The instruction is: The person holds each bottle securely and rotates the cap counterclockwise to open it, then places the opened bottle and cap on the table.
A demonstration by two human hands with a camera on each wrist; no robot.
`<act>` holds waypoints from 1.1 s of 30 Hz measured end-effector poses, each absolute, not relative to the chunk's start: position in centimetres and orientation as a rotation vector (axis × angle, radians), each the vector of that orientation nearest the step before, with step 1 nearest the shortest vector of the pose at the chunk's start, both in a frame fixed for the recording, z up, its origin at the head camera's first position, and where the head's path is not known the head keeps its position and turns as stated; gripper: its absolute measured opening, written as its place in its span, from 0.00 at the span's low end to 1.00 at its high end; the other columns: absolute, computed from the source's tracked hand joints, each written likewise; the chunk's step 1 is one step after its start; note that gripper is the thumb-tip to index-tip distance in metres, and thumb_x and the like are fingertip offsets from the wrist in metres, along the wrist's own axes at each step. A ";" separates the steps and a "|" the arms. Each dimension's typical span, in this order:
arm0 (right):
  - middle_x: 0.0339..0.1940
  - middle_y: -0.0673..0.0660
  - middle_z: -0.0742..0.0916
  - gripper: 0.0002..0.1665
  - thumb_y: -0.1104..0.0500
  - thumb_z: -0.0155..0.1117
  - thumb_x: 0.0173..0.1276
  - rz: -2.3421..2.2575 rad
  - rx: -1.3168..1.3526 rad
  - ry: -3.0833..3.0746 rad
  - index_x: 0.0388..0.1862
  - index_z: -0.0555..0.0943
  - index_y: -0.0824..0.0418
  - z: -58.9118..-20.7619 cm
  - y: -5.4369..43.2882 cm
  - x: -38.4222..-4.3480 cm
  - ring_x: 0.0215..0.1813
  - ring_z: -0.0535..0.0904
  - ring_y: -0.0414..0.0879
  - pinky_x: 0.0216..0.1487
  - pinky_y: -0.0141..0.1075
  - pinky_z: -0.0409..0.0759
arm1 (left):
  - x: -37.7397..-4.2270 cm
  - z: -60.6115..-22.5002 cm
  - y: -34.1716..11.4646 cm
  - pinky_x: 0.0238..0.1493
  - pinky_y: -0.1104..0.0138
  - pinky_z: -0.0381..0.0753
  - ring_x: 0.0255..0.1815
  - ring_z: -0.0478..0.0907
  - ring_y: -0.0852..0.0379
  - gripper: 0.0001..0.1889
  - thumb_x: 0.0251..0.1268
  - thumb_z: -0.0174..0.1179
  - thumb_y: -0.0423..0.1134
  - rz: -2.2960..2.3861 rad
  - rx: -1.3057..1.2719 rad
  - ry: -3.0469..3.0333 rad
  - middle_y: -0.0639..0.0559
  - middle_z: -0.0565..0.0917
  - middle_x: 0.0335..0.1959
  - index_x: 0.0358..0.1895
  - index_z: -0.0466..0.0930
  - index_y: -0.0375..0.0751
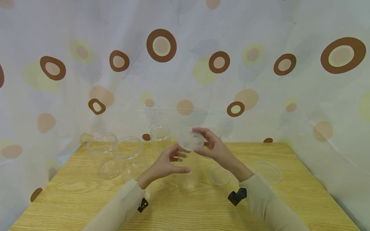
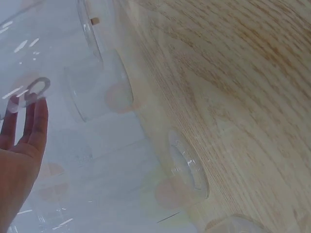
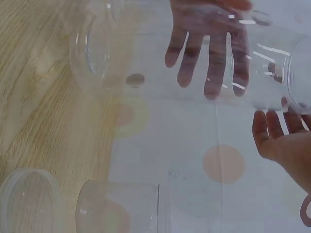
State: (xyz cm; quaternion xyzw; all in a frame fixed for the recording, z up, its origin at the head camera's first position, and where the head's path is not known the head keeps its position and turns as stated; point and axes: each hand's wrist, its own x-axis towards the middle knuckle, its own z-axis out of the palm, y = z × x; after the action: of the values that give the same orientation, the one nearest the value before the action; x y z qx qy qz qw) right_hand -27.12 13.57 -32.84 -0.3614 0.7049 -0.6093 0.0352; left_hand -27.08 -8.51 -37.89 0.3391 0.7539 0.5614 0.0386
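A tall clear plastic jar (image 1: pixel 188 178) stands in front of me, seen side-on in the right wrist view. My left hand (image 1: pixel 164 163) holds its upper side, thumb in front and fingers behind; those fingers look spread through the clear wall in the right wrist view. At the jar's mouth is a round clear lid (image 1: pixel 190 141). My right hand (image 1: pixel 218 150) grips the lid's rim, thumb at the near side and fingers at the far side. Whether the lid is seated cannot be told. In the left wrist view, my left hand (image 2: pixel 22 155) touches the clear wall.
Two wide clear jars with uncovered mouths, a left one (image 1: pixel 101 144) and a nearer one (image 1: pixel 127 149), stand to the left. Another clear jar (image 1: pixel 160 134) is behind. A small lid (image 1: pixel 219 176) and a larger lid (image 1: pixel 267 172) lie right on the wooden table (image 1: pixel 72 199). A patterned curtain (image 1: pixel 185 80) hangs behind.
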 end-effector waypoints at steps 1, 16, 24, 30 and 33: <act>0.65 0.60 0.67 0.38 0.60 0.63 0.61 -1.865 -1.127 2.106 0.68 0.59 0.60 -32.8 13.8 -27.3 0.59 0.68 0.49 0.55 0.35 0.73 | -27.1 -37.9 -8.6 0.55 0.51 0.73 0.56 0.72 0.45 0.34 0.47 0.70 0.36 1.718 1.060 2.285 0.44 0.73 0.57 0.61 0.66 0.48; 0.68 0.58 0.65 0.41 0.57 0.61 0.64 -1.830 -1.318 1.679 0.69 0.53 0.67 -32.3 14.3 -28.7 0.64 0.66 0.46 0.58 0.34 0.71 | -27.2 -37.7 -9.1 0.55 0.48 0.72 0.56 0.72 0.43 0.38 0.49 0.69 0.40 1.672 1.173 2.124 0.38 0.71 0.59 0.65 0.60 0.45; 0.69 0.59 0.63 0.40 0.58 0.60 0.64 -1.840 -1.320 1.636 0.69 0.53 0.67 -32.1 14.4 -28.7 0.66 0.65 0.46 0.60 0.34 0.70 | -27.2 -37.4 -9.1 0.55 0.53 0.73 0.57 0.71 0.39 0.39 0.50 0.69 0.40 1.657 1.177 2.117 0.38 0.71 0.60 0.66 0.60 0.46; 0.71 0.60 0.61 0.42 0.57 0.60 0.64 -1.843 -1.311 1.661 0.70 0.52 0.67 -32.1 14.3 -28.6 0.67 0.63 0.46 0.61 0.35 0.69 | -27.2 -37.3 -9.2 0.56 0.48 0.72 0.56 0.71 0.41 0.38 0.48 0.69 0.40 1.673 1.163 2.134 0.36 0.71 0.59 0.65 0.62 0.44; 0.71 0.61 0.60 0.43 0.57 0.62 0.63 -1.867 -1.279 1.762 0.71 0.51 0.65 -32.1 14.2 -28.1 0.66 0.63 0.46 0.60 0.34 0.69 | -27.2 -37.4 -9.2 0.56 0.50 0.72 0.57 0.71 0.40 0.36 0.47 0.70 0.40 1.688 1.136 2.181 0.40 0.72 0.58 0.62 0.65 0.46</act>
State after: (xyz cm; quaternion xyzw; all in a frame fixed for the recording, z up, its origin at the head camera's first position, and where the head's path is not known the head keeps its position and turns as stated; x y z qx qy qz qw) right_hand -28.10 14.18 -32.13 -0.4416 0.6087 -0.6449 0.1361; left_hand -27.22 -9.21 -37.37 0.3796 0.7290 0.5641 0.0792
